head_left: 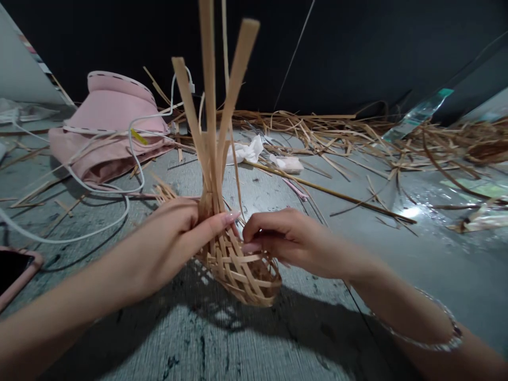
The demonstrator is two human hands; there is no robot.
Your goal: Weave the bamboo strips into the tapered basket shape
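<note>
We list one small woven basket (242,278), held low over a grey floor (369,254), its upright strips (210,116) gathered into a bunch. Our left hand (169,241) is closed around the bunch and the basket's side, apparently to keep the weave tight and steady. Our right hand (288,241) curls its fingers onto the weave's right side; whether they pinch a strip, we cannot tell. Lying farther off, clear of the hands: a pink cloth (107,129), a white cable (135,159), loose strips (317,132) and a phone (11,275).
</note>
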